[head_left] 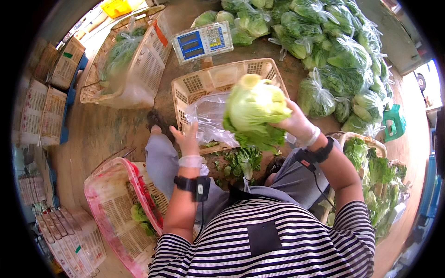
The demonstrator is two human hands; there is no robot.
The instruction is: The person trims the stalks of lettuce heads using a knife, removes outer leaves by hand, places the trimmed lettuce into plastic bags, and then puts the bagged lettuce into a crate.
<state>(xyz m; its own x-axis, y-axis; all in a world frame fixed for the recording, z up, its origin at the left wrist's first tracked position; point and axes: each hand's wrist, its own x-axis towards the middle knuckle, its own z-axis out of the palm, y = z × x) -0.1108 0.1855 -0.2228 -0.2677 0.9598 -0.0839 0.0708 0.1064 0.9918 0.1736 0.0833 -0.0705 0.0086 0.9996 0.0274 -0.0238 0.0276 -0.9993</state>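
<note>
My right hand [299,124], in a thin clear glove, grips a head of lettuce [254,109] from its right side. The lettuce is tilted with its pale cut stem up, held over a beige plastic crate [222,69]. Inside that crate lies a clear plastic bag [204,112], partly covered by the lettuce. At the bag's left edge is my left hand [187,139], also gloved; its fingers are spread and nothing is in them. Loose green leaves [246,163] lie on the floor between my legs.
A scale's display [202,42] stands behind the crate. Bagged lettuces [347,58] are piled far right, beside a green plastic handle-like piece [394,123]. Unbagged lettuces [378,171] fill a crate at right. A pink-rimmed crate [99,185] and a tall beige crate [143,69] stand left.
</note>
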